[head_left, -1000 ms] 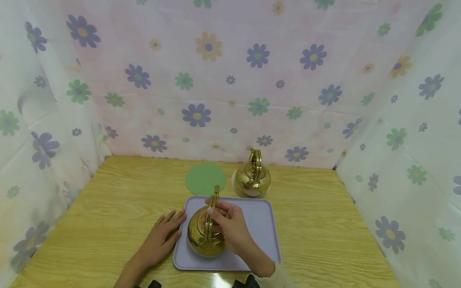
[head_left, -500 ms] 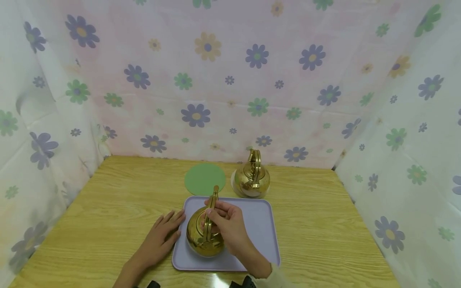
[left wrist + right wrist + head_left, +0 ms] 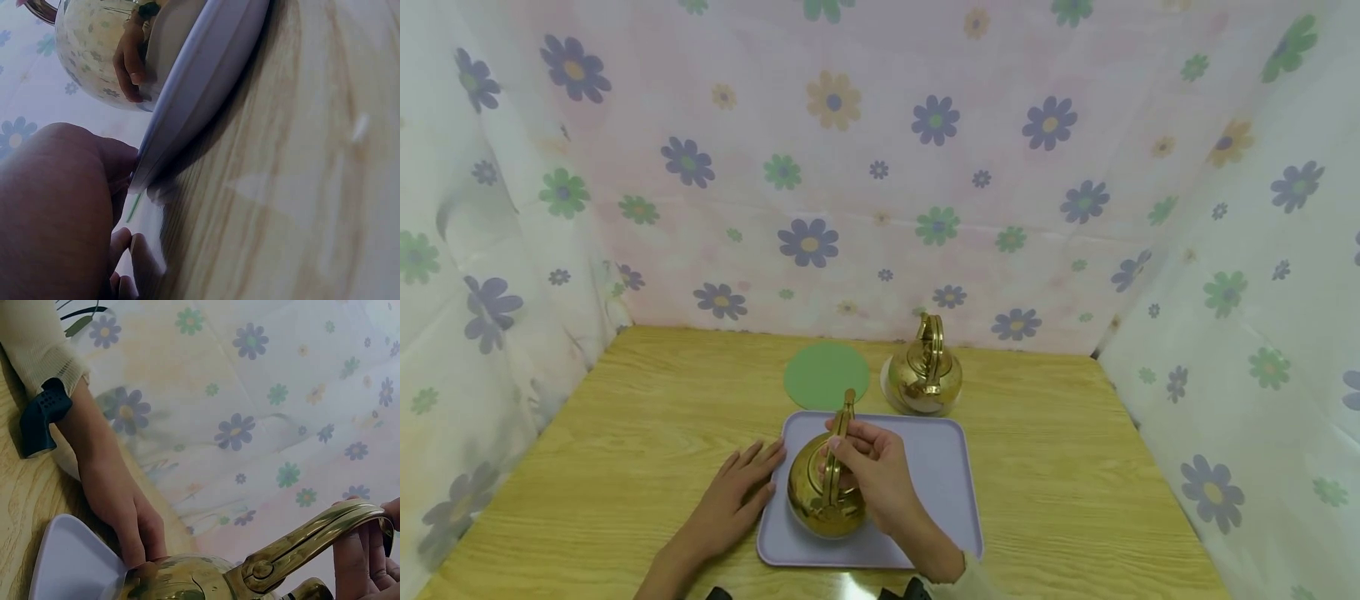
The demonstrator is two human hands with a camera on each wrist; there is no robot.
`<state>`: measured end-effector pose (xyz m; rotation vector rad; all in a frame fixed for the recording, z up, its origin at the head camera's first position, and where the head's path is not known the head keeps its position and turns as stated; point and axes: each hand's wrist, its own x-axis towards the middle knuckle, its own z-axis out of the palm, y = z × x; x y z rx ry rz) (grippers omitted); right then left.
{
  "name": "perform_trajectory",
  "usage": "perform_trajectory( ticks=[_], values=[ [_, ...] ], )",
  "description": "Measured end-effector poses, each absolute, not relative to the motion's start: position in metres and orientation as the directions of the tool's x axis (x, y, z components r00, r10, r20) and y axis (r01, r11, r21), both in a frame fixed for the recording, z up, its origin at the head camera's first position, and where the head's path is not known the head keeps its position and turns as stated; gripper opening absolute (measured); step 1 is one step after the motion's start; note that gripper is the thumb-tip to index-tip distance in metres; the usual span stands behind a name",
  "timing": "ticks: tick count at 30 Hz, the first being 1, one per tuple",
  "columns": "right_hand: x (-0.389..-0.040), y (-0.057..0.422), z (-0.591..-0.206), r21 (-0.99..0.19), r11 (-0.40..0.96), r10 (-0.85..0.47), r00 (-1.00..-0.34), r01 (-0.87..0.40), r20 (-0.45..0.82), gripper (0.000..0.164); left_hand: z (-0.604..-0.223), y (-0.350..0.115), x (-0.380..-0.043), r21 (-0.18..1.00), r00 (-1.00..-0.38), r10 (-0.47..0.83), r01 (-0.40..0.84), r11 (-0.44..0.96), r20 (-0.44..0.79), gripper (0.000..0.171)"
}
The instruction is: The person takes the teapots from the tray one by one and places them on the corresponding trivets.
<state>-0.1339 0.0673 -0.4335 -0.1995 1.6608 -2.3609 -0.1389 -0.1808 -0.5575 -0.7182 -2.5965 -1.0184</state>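
Note:
A shiny gold kettle [image 3: 808,500] with a tall arched handle [image 3: 306,544] stands on the left half of a pale lilac tray [image 3: 940,475]. My right hand [image 3: 887,483] grips that handle, fingers through it and thumb on the near side. The kettle's base is over the tray surface. Along the tray's left rim lies my left hand [image 3: 730,504], its fingers extended and spread. In the left wrist view, the thumb side touches the tray edge [image 3: 187,81], and the kettle's round side [image 3: 87,50] curves above it with a hand mirrored in it.
Behind the tray lies a round green mat [image 3: 826,373]. A second gold kettle [image 3: 925,387] stands to its right on a round white mat [image 3: 886,390]. Flower-print curtains [image 3: 880,167] close off the wooden table [image 3: 1075,483] at the back and both sides.

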Motion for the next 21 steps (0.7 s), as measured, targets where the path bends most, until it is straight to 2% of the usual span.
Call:
perform_trajectory(
  ticks=[21],
  values=[
    [-0.1404, 0.0726, -0.4358, -0.946, -0.309, -0.295, -0.956, 0.100, -0.005, 0.037, -0.5605, -0.1801, -0.1406, 0.546, -0.839, 0.348, 0.538, 0.642, 0.418, 0.044]
  ],
)
